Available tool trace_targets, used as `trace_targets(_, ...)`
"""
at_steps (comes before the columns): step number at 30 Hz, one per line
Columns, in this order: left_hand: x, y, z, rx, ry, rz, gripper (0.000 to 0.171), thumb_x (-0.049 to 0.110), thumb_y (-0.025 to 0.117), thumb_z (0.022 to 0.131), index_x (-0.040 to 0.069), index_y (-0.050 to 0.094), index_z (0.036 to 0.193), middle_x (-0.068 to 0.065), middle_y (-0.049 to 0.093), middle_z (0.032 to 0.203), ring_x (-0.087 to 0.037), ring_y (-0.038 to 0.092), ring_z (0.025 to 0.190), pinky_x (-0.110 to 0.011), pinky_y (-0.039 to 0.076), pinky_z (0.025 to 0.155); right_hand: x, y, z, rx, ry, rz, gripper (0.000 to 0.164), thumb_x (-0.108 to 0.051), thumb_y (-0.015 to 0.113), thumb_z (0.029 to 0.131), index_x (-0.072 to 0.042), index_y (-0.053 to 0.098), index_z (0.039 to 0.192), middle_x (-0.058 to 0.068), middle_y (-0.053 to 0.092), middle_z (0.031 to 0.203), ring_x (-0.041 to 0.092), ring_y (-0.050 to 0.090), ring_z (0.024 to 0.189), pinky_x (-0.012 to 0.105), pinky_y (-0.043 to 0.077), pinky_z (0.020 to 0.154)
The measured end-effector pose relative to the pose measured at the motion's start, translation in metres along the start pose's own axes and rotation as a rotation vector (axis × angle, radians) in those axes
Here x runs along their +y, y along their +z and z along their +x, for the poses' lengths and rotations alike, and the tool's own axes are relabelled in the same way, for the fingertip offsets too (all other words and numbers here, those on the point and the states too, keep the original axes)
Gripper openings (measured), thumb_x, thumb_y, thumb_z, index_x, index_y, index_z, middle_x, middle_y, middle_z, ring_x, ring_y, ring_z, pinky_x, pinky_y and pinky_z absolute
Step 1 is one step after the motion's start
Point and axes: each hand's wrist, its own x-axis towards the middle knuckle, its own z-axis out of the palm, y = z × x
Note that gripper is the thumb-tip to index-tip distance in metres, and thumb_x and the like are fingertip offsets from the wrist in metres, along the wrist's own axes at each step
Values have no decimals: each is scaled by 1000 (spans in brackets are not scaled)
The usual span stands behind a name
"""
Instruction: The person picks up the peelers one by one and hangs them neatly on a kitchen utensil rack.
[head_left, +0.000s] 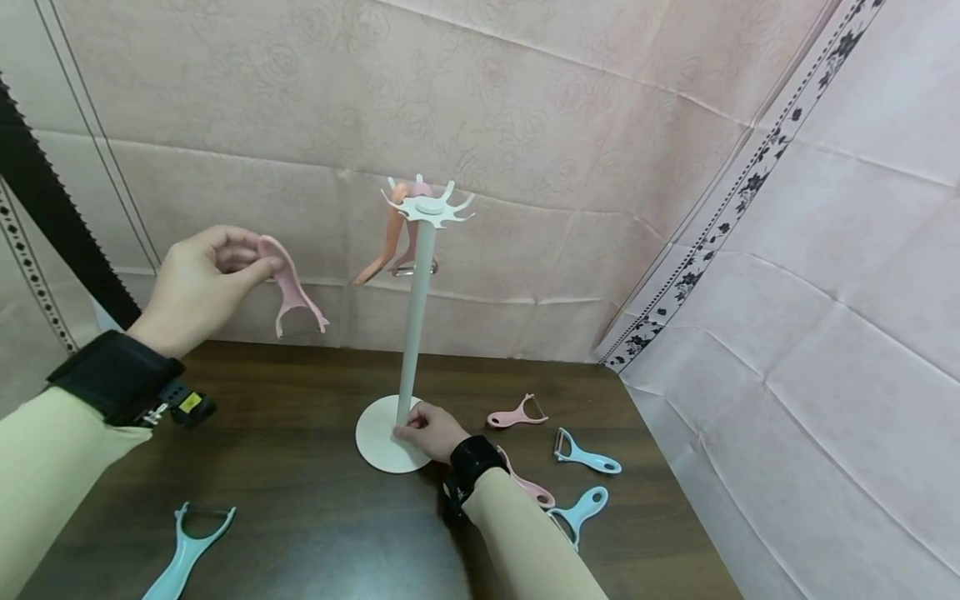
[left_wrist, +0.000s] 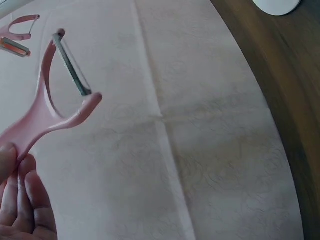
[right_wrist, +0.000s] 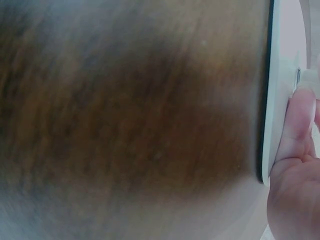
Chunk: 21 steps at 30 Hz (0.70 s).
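My left hand [head_left: 198, 287] pinches a pink Y-shaped peeler [head_left: 292, 292] by its handle, held in the air left of the stand; the peeler's blade end [left_wrist: 72, 65] points away from the fingers in the left wrist view. A white stand [head_left: 416, 325] with a ring of hooks on top rises from a round base [head_left: 378, 437]. On its far left hooks hang an orange peeler [head_left: 387, 237] and a pink one, partly behind the pole. My right hand [head_left: 433, 432] grips the foot of the pole, low over the base; in the right wrist view its thumb [right_wrist: 300, 115] lies against the pole.
Right of the stand, pink peelers [head_left: 517, 415] and blue peelers [head_left: 588, 457] lie on the dark wooden table [head_left: 300, 467], some partly behind the right forearm. Another blue peeler [head_left: 183, 554] lies front left. A patterned cloth wall [head_left: 525, 275] stands behind the table.
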Motion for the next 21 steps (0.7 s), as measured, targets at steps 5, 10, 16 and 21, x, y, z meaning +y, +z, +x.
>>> trace_targets(5, 13, 4, 7, 71, 39, -55, 35, 35, 64, 93, 8, 63, 115, -1, 70, 94, -7, 60, 81, -18, 40, 66, -1, 0, -2, 1, -11, -6, 18, -29, 73, 87, -16, 61, 84, -2, 59, 82, 17, 53, 81, 36, 41, 73)
trace_targets(10, 28, 6, 14, 129, 69, -143, 31, 32, 63, 94, 11, 67, 117, 3, 69, 93, -8, 62, 80, -19, 40, 67, 0, -1, -2, -3, -8, -9, 18, -30, 73, 87, -17, 61, 85, -2, 59, 82, 17, 53, 81, 35, 41, 73)
trace_targets(16, 42, 10, 21, 116, 72, -213, 31, 28, 63, 95, 10, 66, 120, 3, 67, 96, -10, 62, 81, -20, 40, 67, 2, -1, 0, -3, -7, 3, 18, -30, 73, 87, -17, 61, 85, -1, 59, 83, 18, 53, 81, 37, 40, 73)
trace_targets(21, 57, 15, 26, 87, 104, -318, 27, 22, 63, 95, 6, 63, 117, -3, 66, 98, -12, 62, 85, -17, 45, 73, 3, 0, 1, -2, -12, 7, 18, -30, 73, 87, -17, 61, 84, -1, 59, 82, 18, 53, 81, 36, 41, 73)
